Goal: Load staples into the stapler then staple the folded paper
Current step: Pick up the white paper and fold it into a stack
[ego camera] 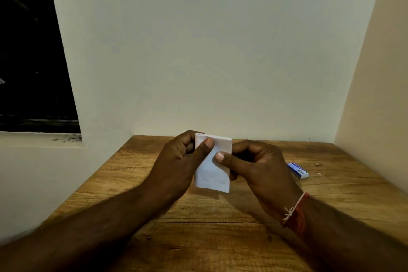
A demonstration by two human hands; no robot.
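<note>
Folded paper (212, 175): upright, long axis 12-to-6 o'clock, held above the tabletop (198, 232).
Left hand (176, 161) grip: thumb pinches paper's top left.
Right hand (262, 168) grip: thumb pinches paper's middle.
Staple box (298, 170): on tabletop, 3 o'clock of right hand, nearer it.

No text can be read here. The small blue box (298, 170) just beside the right hand (262, 168) carries print, but it is too blurred.
</note>
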